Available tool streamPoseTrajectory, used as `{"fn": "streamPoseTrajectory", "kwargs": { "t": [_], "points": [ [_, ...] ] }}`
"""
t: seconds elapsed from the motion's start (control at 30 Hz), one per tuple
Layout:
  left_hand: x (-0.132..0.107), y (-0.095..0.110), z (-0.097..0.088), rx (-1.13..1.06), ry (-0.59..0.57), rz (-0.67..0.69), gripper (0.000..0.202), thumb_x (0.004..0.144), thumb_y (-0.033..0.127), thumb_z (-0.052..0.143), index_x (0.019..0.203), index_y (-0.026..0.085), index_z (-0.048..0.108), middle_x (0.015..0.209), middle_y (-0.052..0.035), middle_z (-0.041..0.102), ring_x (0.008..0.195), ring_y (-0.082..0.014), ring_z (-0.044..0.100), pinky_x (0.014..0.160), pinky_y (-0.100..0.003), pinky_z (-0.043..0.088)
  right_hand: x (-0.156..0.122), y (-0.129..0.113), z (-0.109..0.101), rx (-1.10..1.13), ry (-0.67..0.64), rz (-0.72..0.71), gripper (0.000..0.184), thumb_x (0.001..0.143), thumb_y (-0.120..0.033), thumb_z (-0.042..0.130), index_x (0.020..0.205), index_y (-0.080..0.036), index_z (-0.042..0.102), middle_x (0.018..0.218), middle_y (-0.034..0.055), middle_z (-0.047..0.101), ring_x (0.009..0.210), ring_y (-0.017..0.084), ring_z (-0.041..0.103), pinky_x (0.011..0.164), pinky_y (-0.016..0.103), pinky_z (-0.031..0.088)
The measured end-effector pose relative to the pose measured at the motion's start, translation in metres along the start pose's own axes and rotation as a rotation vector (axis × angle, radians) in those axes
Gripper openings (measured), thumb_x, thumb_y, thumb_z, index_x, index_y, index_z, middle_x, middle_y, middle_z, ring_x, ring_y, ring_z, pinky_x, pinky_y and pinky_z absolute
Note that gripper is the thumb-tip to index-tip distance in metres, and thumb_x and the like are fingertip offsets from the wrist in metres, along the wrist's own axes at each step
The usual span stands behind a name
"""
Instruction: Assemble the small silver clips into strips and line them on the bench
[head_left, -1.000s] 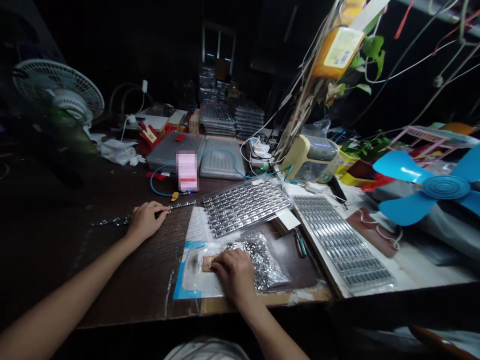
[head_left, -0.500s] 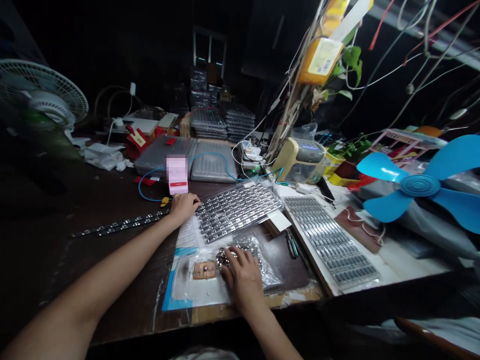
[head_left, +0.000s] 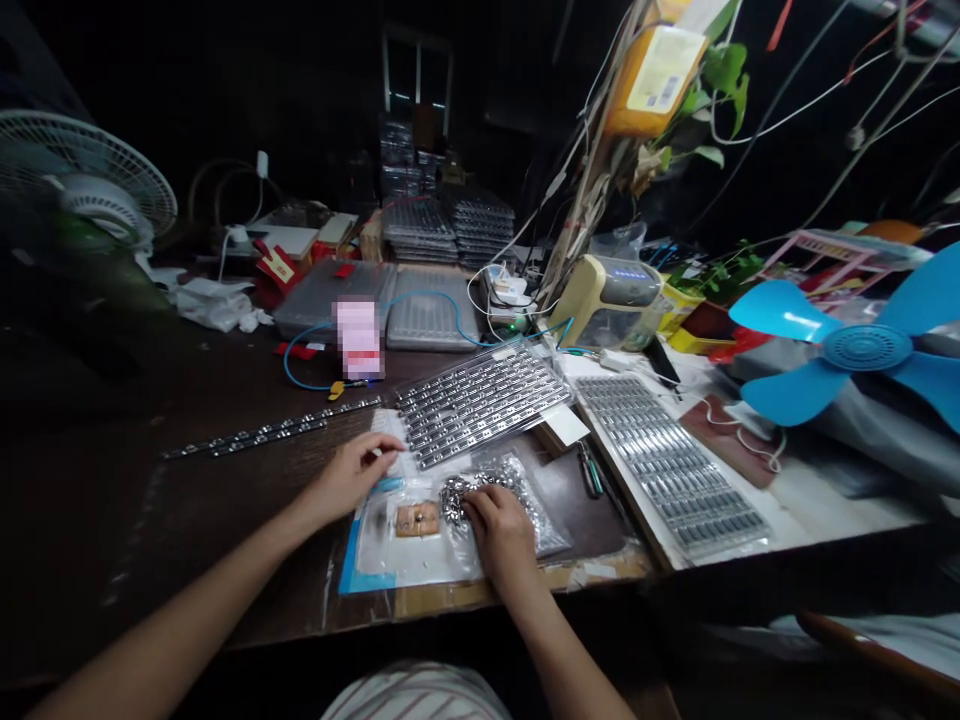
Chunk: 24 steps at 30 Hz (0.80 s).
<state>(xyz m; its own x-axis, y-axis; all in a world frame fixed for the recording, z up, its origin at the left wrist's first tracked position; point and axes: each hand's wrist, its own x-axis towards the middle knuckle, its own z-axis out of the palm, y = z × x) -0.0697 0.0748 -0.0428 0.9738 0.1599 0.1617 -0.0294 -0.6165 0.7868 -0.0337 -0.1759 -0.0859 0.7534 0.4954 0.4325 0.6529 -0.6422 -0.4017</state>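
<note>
My left hand (head_left: pixel 360 472) is held over the desk just left of the clear tray (head_left: pixel 487 400), which holds rows of dark metal strips. Its thumb and forefinger come together in a pinch; whatever may be between them is too small to see. My right hand (head_left: pixel 504 528) reaches into a heap of small shiny metal parts (head_left: pixel 454 494) on a clear plastic bag (head_left: pixel 546 520). Its fingers are drawn together at the heap, and their tips are partly hidden. Between the hands lies a small orange-brown block (head_left: pixel 417 520) on a blue-and-white sheet (head_left: pixel 367 560).
Two loose metal strips (head_left: pixel 270 430) lie at left, below a propped phone (head_left: pixel 360 340). At right are a screwdriver (head_left: pixel 591 470), a second filled tray (head_left: pixel 667 460) and a blue-bladed fan (head_left: pixel 866 348). Closed grey trays (head_left: pixel 433 310) stand behind.
My left hand has come back toward me from the tray's upper left edge beside the phone. My right fingers, spread over the metal parts before, are now drawn together. The view has shifted slightly.
</note>
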Motion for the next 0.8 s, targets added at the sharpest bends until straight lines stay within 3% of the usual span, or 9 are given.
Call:
{"fn": "streamPoseTrajectory", "kwargs": {
  "t": [0.07, 0.23, 0.37, 0.8],
  "points": [
    [-0.022, 0.005, 0.012, 0.0, -0.013, 0.016, 0.019, 0.081, 0.027, 0.054, 0.092, 0.021, 0.069, 0.093, -0.0044, 0.071, 0.082, -0.0178, 0.065, 0.071, -0.027, 0.051, 0.002, 0.001, 0.002, 0.03, 0.044, 0.002, 0.012, 0.088, -0.021, 0.059, 0.091, -0.024, 0.069, 0.088, 0.0044, 0.062, 0.082, 0.018, 0.056, 0.072, 0.028, 0.044],
    [-0.052, 0.008, 0.038, 0.004, 0.023, -0.016, 0.012, 0.081, 0.023, 0.059, 0.087, 0.022, 0.07, 0.084, -0.0028, 0.071, 0.075, -0.0169, 0.065, 0.068, -0.026, 0.05, 0.001, 0.001, -0.002, 0.105, 0.1, 0.007, 0.019, 0.092, -0.021, 0.05, 0.097, -0.022, 0.068, 0.088, 0.0056, 0.063, 0.082, 0.018, 0.055, 0.073, 0.03, 0.045],
    [-0.057, 0.007, 0.046, -0.001, 0.062, 0.051, 0.013, 0.084, 0.026, 0.059, 0.088, 0.023, 0.071, 0.086, -0.0032, 0.069, 0.081, -0.0168, 0.064, 0.074, -0.027, 0.05, 0.002, -0.001, -0.005, 0.132, 0.07, 0.017, 0.016, 0.092, -0.017, 0.048, 0.092, -0.021, 0.064, 0.087, 0.0049, 0.064, 0.084, 0.019, 0.056, 0.076, 0.031, 0.045],
    [-0.059, 0.014, 0.052, 0.191, 0.005, 0.073, 0.012, 0.085, 0.025, 0.059, 0.087, 0.024, 0.071, 0.084, -0.0039, 0.065, 0.083, -0.0193, 0.062, 0.074, -0.031, 0.047, 0.002, 0.0, -0.007, 0.231, 0.078, 0.019, 0.017, 0.092, -0.02, 0.049, 0.093, -0.021, 0.065, 0.09, 0.0053, 0.067, 0.087, 0.019, 0.059, 0.078, 0.032, 0.047]
  ]
}}
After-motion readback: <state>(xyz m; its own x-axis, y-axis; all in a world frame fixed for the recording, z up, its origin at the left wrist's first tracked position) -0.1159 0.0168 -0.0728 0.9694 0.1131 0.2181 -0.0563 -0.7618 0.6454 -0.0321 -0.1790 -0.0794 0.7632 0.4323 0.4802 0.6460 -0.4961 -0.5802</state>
